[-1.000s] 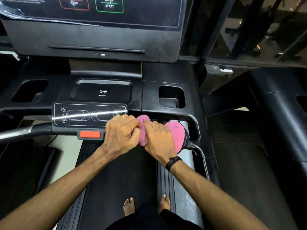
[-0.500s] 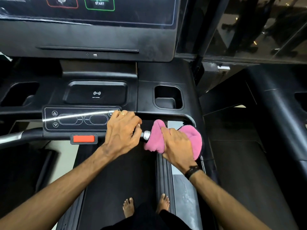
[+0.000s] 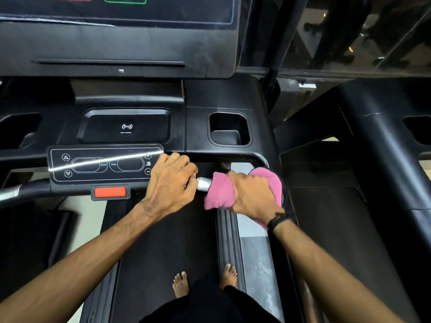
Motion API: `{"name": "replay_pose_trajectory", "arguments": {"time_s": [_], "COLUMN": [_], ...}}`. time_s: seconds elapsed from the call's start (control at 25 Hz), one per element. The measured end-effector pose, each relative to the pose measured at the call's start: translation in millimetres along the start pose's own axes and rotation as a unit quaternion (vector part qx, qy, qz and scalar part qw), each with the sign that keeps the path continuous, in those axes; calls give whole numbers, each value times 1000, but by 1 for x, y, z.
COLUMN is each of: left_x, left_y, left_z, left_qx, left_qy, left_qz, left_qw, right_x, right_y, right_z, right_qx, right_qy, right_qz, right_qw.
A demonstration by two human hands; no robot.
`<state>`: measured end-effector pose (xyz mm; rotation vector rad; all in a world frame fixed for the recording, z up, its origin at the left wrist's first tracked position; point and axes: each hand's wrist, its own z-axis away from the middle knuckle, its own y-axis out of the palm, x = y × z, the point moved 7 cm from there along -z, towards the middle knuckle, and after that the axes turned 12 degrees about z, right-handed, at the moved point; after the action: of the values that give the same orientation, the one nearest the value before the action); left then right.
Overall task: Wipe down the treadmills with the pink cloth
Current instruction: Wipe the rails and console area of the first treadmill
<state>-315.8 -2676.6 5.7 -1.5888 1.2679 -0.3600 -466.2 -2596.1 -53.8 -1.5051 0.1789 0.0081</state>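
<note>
I stand on a black treadmill (image 3: 161, 241) and face its console. My right hand (image 3: 253, 194) grips the pink cloth (image 3: 220, 191), which is wrapped round the front handlebar at its right end. A short silver stretch of the handlebar (image 3: 204, 184) shows between my two hands. My left hand (image 3: 171, 180) curls round the same bar just to the left of the cloth, beside the button panel (image 3: 105, 163).
A red stop button (image 3: 110, 191) sits under the panel. Above are a charging pad (image 3: 127, 127), a cup holder (image 3: 229, 129) and the dark screen housing (image 3: 116, 38). A second treadmill (image 3: 349, 206) stands close on the right. My bare feet (image 3: 203, 283) rest on the belt.
My right hand slid the cloth rightward along the handlebar, away from my left hand, uncovering a silver piece of the bar. The view tilted down slightly.
</note>
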Motion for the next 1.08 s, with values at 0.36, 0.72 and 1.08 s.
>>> {"name": "replay_pose_trajectory", "arguments": {"time_s": [0.36, 0.72, 1.08], "left_x": [-1, -9, -12], "left_y": [10, 11, -9], "left_z": [4, 8, 17], "left_qx": [14, 21, -2], "left_qy": [-19, -35, -31], "left_qz": [-3, -37, 3], "left_qw": [1000, 998, 1000], "right_x": [9, -4, 25], "right_y": [7, -1, 3], "right_z": [19, -7, 26], "right_qx": [-116, 87, -131], "right_qy": [62, 25, 81], "right_qz": [52, -75, -93], "right_qw": [990, 993, 984]}}
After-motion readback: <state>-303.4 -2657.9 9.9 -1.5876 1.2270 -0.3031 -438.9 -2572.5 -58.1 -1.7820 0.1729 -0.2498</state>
